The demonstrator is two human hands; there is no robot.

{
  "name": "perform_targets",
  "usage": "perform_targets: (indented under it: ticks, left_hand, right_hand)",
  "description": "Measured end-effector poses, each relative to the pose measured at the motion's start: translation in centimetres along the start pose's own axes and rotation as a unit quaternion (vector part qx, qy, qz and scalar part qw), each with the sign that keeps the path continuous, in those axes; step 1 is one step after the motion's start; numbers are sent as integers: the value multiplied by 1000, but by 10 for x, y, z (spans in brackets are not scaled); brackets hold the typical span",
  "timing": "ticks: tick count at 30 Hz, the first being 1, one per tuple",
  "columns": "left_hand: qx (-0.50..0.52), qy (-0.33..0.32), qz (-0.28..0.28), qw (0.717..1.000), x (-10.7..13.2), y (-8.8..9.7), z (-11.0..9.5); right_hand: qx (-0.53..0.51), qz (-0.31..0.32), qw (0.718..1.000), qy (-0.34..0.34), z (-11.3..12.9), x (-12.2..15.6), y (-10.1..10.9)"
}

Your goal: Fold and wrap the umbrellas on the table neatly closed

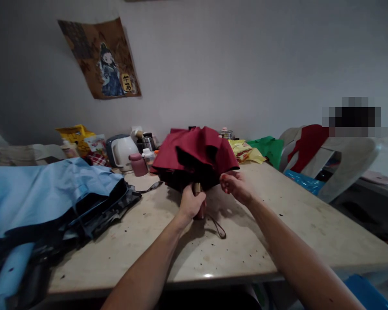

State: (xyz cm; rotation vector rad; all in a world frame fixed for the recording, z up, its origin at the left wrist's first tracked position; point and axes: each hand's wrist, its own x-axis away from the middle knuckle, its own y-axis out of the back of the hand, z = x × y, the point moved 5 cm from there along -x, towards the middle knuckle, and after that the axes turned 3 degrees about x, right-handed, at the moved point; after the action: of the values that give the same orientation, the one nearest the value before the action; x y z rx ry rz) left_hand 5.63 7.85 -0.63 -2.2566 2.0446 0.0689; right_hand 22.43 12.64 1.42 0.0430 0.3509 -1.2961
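Note:
A dark red folding umbrella (200,146) is over the table in front of me, its canopy partly folded, loose and bunched, with a dark underside. My left hand (191,202) is wrapped round its handle, the thumb on top. A thin wrist strap (218,228) hangs from the handle onto the tabletop. At the canopy's right lower edge is my right hand (235,186), its fingers closed in a pinch on the rim. Part of the umbrella's shaft is hidden under the canopy.
Light blue umbrellas (51,193) lie on the left of the table (245,254). Behind stand a white kettle (123,150), a pink bottle (138,165) and a yellow bag (76,137). Plastic chairs (349,168) and a person (355,116) are at the right.

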Motion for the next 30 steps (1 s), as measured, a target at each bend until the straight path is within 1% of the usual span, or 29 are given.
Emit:
perform_targets:
  ticks: [2, 3, 4, 5, 6, 8, 10, 13, 14, 16, 18, 20, 22, 24, 26, 27, 28, 30]
  left_hand:
    - [-68, -68, -74, 993, 1, 8, -11]
    - [-85, -90, -96, 988, 3, 10, -16]
    - [-96, -105, -105, 984, 5, 10, -20]
    - [-105, -111, -106, 983, 7, 9, -22]
    - [-113, -108, -100, 983, 9, 6, -22]
    - [-120, -94, -77, 985, 14, -1, -17]
    - [-114, -108, -61, 986, 17, -9, -11]
    - [-110, -154, -56, 980, 19, -19, -7]
    - [-102, -157, -57, 981, 18, -22, -5]
    - [-59, -128, -50, 989, 15, -26, -1]
    - [13, -62, -4, 998, 13, -33, 5]
    - [78, 4, 44, 996, 15, -40, 10]
    - [112, 41, 69, 990, 17, -43, 11]
    - [126, 61, 108, 984, 20, -47, 12]
    - [127, 53, 147, 980, 23, -52, 12]
    - [114, 31, 146, 982, 23, -52, 12]
    - [88, -1, 129, 988, 23, -51, 12]
    - [10, -67, 72, 995, 23, -46, 11]
  right_hand:
    - [61, 89, 994, -14, -5, 6, -13]
    - [83, 117, 990, -16, -9, 9, -19]
    - [86, 133, 987, -13, -12, 12, -26]
    - [69, 136, 988, -8, -16, 14, -32]
    - [42, 129, 991, -3, -19, 15, -38]
    - [-13, 93, 996, 3, -26, 15, -47]
    - [-55, 18, 998, -1, -33, 15, -51]
    - [-121, -90, 988, -19, -37, 15, -48]
    - [-138, -115, 983, -25, -36, 15, -46]
    - [-159, -144, 976, -47, -34, 15, -41]
    - [-178, -149, 969, -82, -31, 15, -36]
    - [-191, -132, 966, -110, -29, 15, -34]
    - [-191, -107, 969, -112, -26, 15, -34]
    - [-179, -86, 975, -101, -24, 14, -35]
    - [-169, -64, 980, -79, -22, 14, -38]
    - [-168, -55, 982, -64, -20, 14, -40]
    - [-170, -55, 983, -46, -17, 14, -41]
    - [-175, -83, 981, -6, -11, 15, -42]
